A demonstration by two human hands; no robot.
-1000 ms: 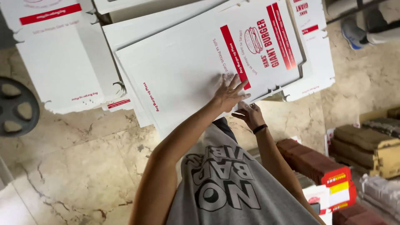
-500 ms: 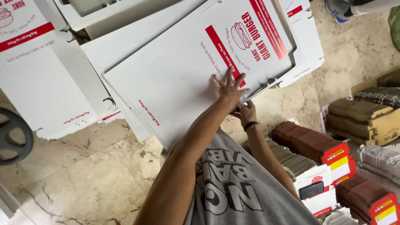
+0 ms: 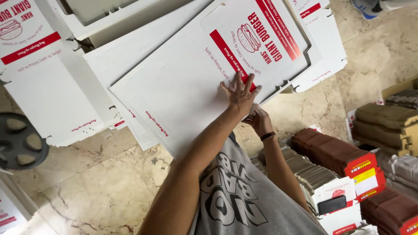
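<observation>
2 hands work one flat white box blank (image 3: pixel 183 87) atop the floor stack: the left hand (image 3: pixel 240 92), now further up the sheet, presses down with spread fingers, while the right hand (image 3: pixel 257 119) stays curled at its near edge.

Clearance around the flat white-and-red printed cardboard box blank (image 3: pixel 204 82)

Bare beige marble floor (image 3: pixel 87 187) lies open lower left; overlapping white cardboard blanks (image 3: pixel 52 95) crowd the left and top, stacked brown and red cartons (image 3: pixel 344 156) block the right, and a dark grey plastic reel (image 3: pixel 19 141) sits at far left.
</observation>
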